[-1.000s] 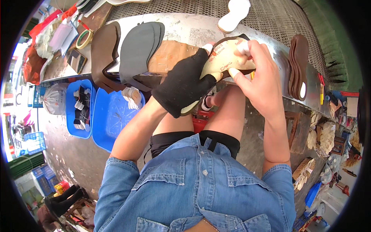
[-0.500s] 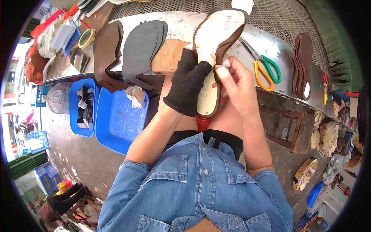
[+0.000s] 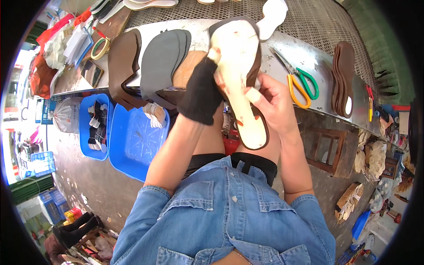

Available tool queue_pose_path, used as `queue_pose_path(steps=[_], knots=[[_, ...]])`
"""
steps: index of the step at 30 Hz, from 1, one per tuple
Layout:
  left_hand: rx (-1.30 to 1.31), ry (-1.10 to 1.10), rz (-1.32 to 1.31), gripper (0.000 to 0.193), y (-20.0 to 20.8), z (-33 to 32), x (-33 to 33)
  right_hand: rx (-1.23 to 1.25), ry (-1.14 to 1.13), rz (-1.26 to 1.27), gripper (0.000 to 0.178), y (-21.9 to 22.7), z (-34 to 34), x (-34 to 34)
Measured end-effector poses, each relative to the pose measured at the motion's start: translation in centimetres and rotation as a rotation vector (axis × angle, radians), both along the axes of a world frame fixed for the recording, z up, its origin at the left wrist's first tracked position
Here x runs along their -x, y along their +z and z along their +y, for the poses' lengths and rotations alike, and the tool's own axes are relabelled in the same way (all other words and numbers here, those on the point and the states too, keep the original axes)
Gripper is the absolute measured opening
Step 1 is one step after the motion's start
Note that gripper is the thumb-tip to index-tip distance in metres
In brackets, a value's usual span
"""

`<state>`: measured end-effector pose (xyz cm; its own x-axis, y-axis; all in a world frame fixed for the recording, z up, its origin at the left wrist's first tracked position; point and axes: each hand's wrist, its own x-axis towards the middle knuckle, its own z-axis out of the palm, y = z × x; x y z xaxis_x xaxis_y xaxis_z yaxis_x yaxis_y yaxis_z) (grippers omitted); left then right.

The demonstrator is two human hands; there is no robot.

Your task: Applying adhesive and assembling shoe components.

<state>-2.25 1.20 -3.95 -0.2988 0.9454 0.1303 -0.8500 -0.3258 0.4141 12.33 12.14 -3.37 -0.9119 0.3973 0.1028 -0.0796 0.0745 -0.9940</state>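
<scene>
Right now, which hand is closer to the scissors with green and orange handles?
Right. The right hand is at the right edge of the shoe sole, just left of the scissors; the gloved left hand holds the sole's left side, farther away.

Head-worn left fisheye, close in, looking steeply down over faded-blue denim shirt (image 3: 238, 216) toward scuffed grey metal bench (image 3: 320, 56).

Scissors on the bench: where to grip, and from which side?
Probably by the orange handle and green handle, coming over the near edge of the bench: they lie toward it, while the blades point away and leftward. The right hand is nearest.
</scene>
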Motion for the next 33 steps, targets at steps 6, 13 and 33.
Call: queue_pose_path(steps=[6,13,33], knots=[[0.27,0.293,0.139,0.043,1.4,0.8,-2.1,0.251,-0.083,0.2,0.016,1.4,0.0,0.4],[0.33,0.305,0.167,0.042,1.6,0.4,-2.4,0.156,-0.209,0.21,0.013,1.2,-1.3,0.7],[0.342,0.546,0.3,0.038,2.3,0.2,-5.1,0.37,-0.333,0.234,0.025,1.3,0.1,1.9]])
